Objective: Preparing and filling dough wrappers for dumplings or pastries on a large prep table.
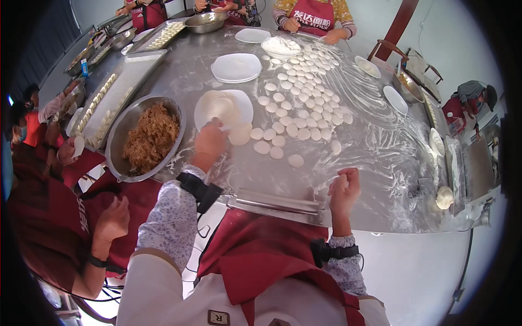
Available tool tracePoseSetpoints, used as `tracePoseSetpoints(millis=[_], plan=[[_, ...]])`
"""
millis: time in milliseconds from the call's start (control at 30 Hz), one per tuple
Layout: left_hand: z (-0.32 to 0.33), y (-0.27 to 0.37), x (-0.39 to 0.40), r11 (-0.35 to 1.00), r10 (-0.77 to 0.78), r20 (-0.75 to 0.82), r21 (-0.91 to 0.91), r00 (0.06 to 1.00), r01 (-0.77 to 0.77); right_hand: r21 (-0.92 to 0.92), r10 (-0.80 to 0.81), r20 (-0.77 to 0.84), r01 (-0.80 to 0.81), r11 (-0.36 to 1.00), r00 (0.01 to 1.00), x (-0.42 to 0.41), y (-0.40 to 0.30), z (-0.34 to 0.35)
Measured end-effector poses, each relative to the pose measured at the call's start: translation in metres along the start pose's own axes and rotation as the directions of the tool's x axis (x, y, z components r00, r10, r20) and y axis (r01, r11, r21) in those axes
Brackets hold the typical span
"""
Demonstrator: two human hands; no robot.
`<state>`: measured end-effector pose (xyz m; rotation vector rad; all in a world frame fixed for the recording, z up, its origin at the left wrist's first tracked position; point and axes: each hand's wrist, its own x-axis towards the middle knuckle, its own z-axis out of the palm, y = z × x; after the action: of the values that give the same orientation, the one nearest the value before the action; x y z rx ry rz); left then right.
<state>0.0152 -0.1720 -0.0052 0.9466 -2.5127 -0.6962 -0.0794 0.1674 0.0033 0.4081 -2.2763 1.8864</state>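
My left hand point(211, 142) reaches over the near edge of a white plate point(244, 106) that bears overlapping rolled dough wrappers point(220, 109). Its fingers touch or nearly touch the wrappers; whether they grip one is unclear. One flat wrapper point(240, 134) hangs over the plate's near right side onto the metal table. My right hand point(345, 189) is raised at the table's near edge, fingers curled, with nothing visible in it. Between my hands, along that edge, lies a shiny metal cylinder point(277, 201), perhaps a rolling pin. Many small flattened dough discs point(304, 134) lie right of the plate.
A steel bowl of brown filling point(151, 136) stands left of my left hand, beside a tray of dumplings point(126, 83). A co-worker's hand point(112, 220) is close at lower left. Stacked white plates point(236, 67) and a flour bowl point(281, 47) stand farther back. A dough ball point(444, 197) sits far right.
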Motion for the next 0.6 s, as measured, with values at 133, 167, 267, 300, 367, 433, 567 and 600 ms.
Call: tracePoseSetpoints(millis=[133, 167, 267, 300, 367, 433, 567, 600], plan=[[0.036, -0.015, 0.021, 0.937, 0.185, 0.049, 0.294, 0.982, -0.191, 0.029, 0.007, 0.005, -0.007, 1.0, 1.0, -0.003, -0.006, 0.0], [0.041, -0.016, 0.023, 0.91, 0.198, 0.068, 0.358, 0.978, -0.209, 0.03, 0.007, 0.008, -0.007, 1.0, 1.0, -0.003, -0.006, 0.0], [0.045, -0.01, 0.029, 0.895, 0.16, 0.084, 0.408, 0.984, -0.18, 0.041, -0.007, 0.018, 0.006, 0.999, 1.0, -0.002, -0.007, 0.003], [0.047, -0.007, 0.029, 0.909, 0.109, 0.084, 0.394, 0.99, -0.134, 0.048, -0.018, 0.025, 0.017, 0.999, 1.0, -0.002, -0.007, 0.003], [0.034, 0.014, 0.02, 0.956, 0.12, 0.032, 0.265, 0.992, -0.124, 0.061, -0.013, 0.022, 0.012, 0.998, 1.0, -0.001, -0.006, 0.001], [0.026, 0.018, 0.018, 0.985, 0.115, -0.034, 0.13, 0.993, -0.11, 0.079, -0.018, 0.029, 0.016, 0.997, 0.999, 0.0, -0.006, 0.001], [0.03, 0.003, 0.027, 0.994, 0.108, 0.092, -0.003, 0.99, -0.108, 0.084, -0.015, 0.037, 0.012, 0.996, 0.999, 0.0, -0.006, 0.002], [0.028, 0.005, 0.027, 0.99, 0.138, 0.096, -0.035, 0.986, -0.135, 0.078, -0.013, 0.036, 0.011, 0.997, 0.999, -0.001, -0.006, 0.002]])
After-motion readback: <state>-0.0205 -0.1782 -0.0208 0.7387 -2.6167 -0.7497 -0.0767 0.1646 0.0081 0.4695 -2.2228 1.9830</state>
